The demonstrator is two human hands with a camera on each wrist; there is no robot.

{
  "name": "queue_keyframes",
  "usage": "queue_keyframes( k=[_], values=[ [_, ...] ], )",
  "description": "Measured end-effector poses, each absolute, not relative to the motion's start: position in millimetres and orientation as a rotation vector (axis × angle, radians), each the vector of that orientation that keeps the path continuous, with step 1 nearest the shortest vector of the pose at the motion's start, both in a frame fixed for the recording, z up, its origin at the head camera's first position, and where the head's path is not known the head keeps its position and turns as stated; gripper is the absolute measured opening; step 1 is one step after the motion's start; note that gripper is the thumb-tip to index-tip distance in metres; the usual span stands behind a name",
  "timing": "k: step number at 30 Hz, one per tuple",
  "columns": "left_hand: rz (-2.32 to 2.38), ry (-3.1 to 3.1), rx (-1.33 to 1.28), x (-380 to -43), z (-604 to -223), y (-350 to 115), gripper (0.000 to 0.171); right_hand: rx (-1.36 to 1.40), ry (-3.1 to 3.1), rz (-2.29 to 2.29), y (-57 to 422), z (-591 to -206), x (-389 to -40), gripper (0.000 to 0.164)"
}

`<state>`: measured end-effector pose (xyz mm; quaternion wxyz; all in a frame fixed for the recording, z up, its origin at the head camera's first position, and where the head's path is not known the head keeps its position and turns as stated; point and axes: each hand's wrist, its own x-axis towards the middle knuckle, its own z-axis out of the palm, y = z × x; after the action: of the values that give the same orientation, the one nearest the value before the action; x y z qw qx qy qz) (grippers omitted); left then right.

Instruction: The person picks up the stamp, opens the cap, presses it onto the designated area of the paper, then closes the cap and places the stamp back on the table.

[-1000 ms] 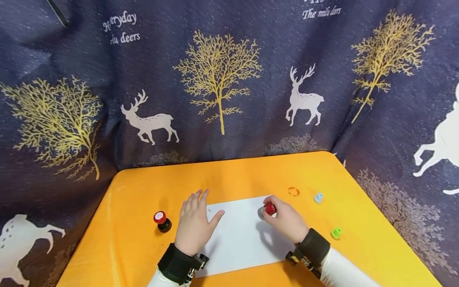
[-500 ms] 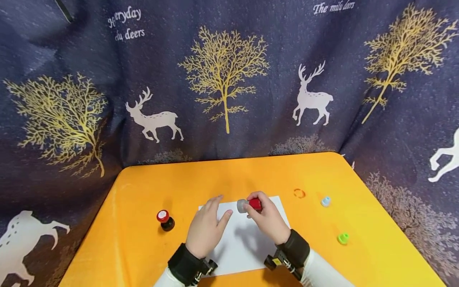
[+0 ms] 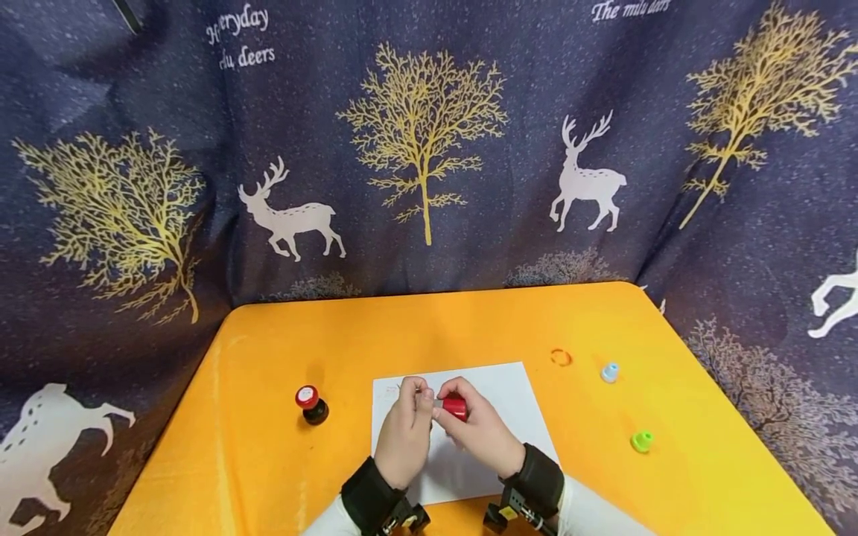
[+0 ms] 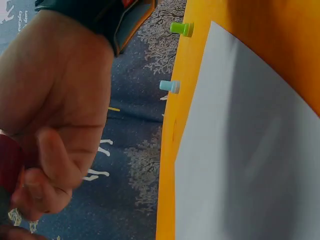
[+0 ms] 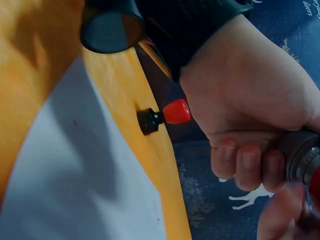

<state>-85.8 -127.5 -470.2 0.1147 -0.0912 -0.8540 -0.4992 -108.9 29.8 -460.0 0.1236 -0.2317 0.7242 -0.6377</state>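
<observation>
Above the white paper [image 3: 496, 387], both hands are on one stamp with a red handle [image 3: 455, 407] and a grey end. My right hand [image 3: 484, 432] grips the red handle. The left hand [image 3: 404, 435] has its fingers curled round the grey end [image 5: 297, 152], which is mostly covered in the head view. In the left wrist view the right hand [image 4: 60, 100] shows with the dark red handle [image 4: 9, 162] at the frame edge. Small faint print marks [image 3: 391, 391] show near the paper's upper left corner.
Another stamp, red-topped with a black base [image 3: 312, 406], stands upright left of the paper. To the right are a light blue cap-like piece [image 3: 610, 372] and a green one [image 3: 642, 441]. An orange ring mark [image 3: 561, 357] shows on the yellow table [image 3: 255, 484].
My right hand has carried the red-handled stamp leftward from the paper's right side. The left hand has gone from spread fingers to curling round the stamp's grey end.
</observation>
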Motion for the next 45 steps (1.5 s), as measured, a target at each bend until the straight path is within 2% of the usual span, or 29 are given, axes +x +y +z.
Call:
queue_keyframes(
  k=[7, 13, 20, 24, 31, 38, 45],
  values=[
    [-1.376, -2.437, -0.301, -82, -465, -131, 0.009, -0.793, 2.018, -1.852, 31, -456, -104, 0.032],
    [-1.494, -2.332, -0.223, -88, -459, -143, 0.012, -0.867, 1.968, -1.925, 35, -455, -107, 0.038],
    [-1.333, -2.451, -0.131, -94, -448, -163, 0.034, -0.741, 2.061, -1.997, 46, -452, -117, 0.04],
    [-1.065, -2.546, -0.103, -94, -444, -174, 0.034, -0.725, 2.096, -2.019, 52, -449, -121, 0.039],
    [-0.522, -2.781, -0.108, -103, -462, -202, 0.042, -0.757, 2.074, -2.021, 54, -446, -124, 0.04],
    [-0.409, -2.881, -0.046, -111, -483, -221, 0.032, -0.751, 2.066, -2.0, 56, -444, -124, 0.042],
    [-0.334, -2.936, -0.034, -114, -494, -226, 0.044, -0.769, 2.07, -2.008, 59, -444, -124, 0.042]
  ],
)
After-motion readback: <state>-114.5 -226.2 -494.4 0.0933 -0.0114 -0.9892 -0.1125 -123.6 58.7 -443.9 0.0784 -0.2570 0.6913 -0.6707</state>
